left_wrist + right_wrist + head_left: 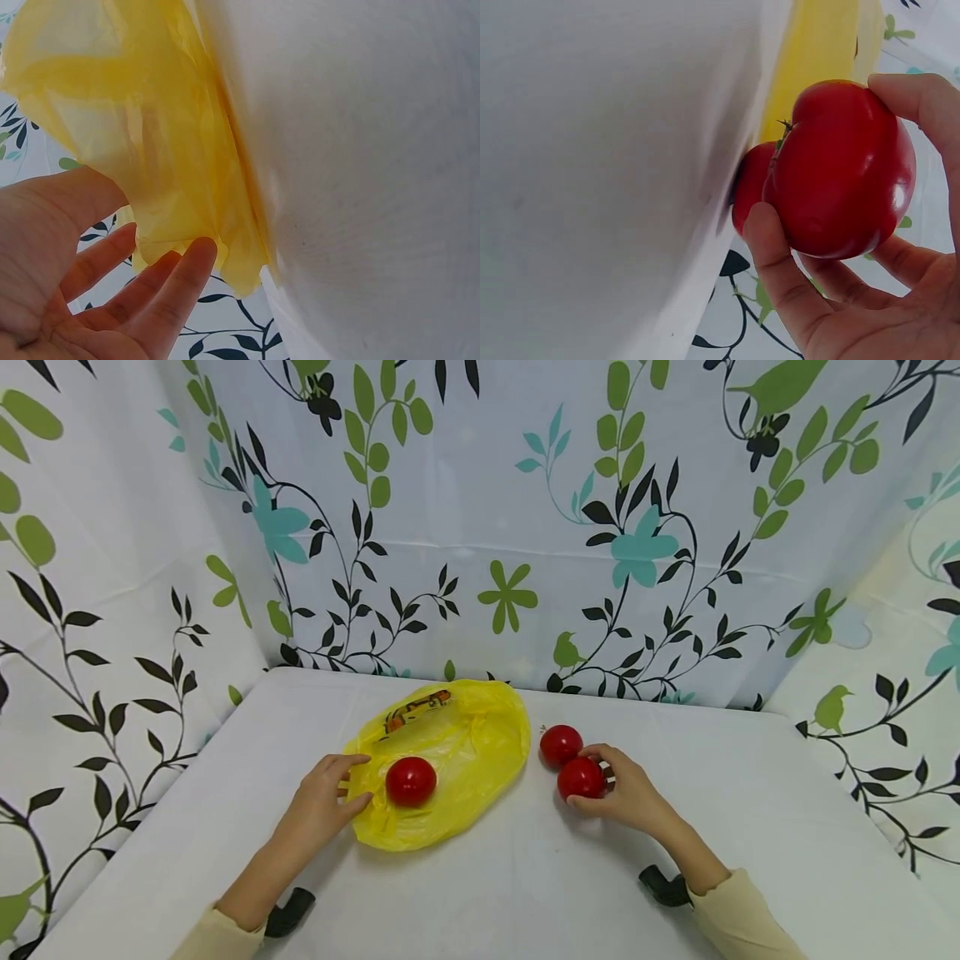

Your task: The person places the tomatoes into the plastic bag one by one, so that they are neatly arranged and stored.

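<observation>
White table (pixel 502 902). Right hand (pixel 628 789): fingers curled round held tomato (pixel 580 778); second tomato (pixel 560 745) just beyond them; yellow bag (pixel 476 777) leftward, apart, nearer left hand (pixel 318 795), whose spread fingers meet its edge; third tomato (pixel 411 781) on it, just rightward.

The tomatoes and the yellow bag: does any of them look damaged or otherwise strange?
No, nothing stands out. The tomato at the bag, the tomato in the right hand and the third tomato look smooth and unbroken where visible. The yellow bag is wrinkled, but shows no clear tear.
</observation>
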`<state>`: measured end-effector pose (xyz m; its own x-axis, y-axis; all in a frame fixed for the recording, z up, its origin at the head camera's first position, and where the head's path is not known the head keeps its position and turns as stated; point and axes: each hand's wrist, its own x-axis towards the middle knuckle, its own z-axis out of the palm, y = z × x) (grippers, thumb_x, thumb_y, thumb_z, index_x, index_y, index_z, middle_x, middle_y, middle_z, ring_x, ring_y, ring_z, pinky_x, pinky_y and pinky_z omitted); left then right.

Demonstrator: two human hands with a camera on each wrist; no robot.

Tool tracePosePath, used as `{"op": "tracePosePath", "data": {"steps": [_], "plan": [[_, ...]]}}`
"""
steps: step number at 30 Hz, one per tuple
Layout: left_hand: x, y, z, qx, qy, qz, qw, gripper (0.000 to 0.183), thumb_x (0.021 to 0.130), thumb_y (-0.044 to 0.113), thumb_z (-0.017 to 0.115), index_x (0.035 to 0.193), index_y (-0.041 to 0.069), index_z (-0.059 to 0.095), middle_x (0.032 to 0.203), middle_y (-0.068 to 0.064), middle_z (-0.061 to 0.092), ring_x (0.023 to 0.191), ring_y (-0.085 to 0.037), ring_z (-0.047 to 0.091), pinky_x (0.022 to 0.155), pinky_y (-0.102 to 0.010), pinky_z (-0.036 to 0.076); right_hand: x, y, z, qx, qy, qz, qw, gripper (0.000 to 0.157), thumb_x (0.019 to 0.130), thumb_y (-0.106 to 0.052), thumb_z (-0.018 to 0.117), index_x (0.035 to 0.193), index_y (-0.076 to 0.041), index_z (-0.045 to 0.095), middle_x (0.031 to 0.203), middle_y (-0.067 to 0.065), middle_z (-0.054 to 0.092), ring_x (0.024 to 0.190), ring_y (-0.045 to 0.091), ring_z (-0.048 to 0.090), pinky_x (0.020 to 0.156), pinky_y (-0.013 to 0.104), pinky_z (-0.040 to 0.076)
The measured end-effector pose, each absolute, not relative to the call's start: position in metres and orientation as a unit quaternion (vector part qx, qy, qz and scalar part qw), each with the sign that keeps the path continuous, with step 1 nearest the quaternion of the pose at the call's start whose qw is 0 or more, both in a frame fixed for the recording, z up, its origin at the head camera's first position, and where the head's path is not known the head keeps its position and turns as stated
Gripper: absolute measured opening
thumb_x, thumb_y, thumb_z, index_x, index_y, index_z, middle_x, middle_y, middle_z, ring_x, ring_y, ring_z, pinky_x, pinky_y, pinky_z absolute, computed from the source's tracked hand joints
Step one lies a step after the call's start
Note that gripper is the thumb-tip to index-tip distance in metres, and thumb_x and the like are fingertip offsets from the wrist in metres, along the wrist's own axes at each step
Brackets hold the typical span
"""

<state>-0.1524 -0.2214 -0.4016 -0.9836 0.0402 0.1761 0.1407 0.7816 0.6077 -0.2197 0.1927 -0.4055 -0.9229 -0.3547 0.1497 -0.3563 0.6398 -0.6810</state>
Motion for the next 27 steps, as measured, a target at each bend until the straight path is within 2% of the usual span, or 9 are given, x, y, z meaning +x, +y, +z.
{"op": "tracePosePath", "data": {"steps": [27], "plan": [[-0.153, -0.224, -0.403, -0.049, -0.939, -0.331, 0.079, 0.05, 0.085, 0.009, 0.073, 0.131, 0.0, 0.055, 0.126, -0.023, 0.052, 0.102, -0.034, 0.06, 0.082, -0.043, 0.059, -0.225, 0.148, -0.384, 0.248, -0.874, 0.416, 0.048, 0.066, 0.074, -0.022, 0.084, 0.128, -0.005, 0.052, 0.125, 0.014, 0.058, 0.102, 0.029, 0.056, 0.079, 0.04, 0.059]]}}
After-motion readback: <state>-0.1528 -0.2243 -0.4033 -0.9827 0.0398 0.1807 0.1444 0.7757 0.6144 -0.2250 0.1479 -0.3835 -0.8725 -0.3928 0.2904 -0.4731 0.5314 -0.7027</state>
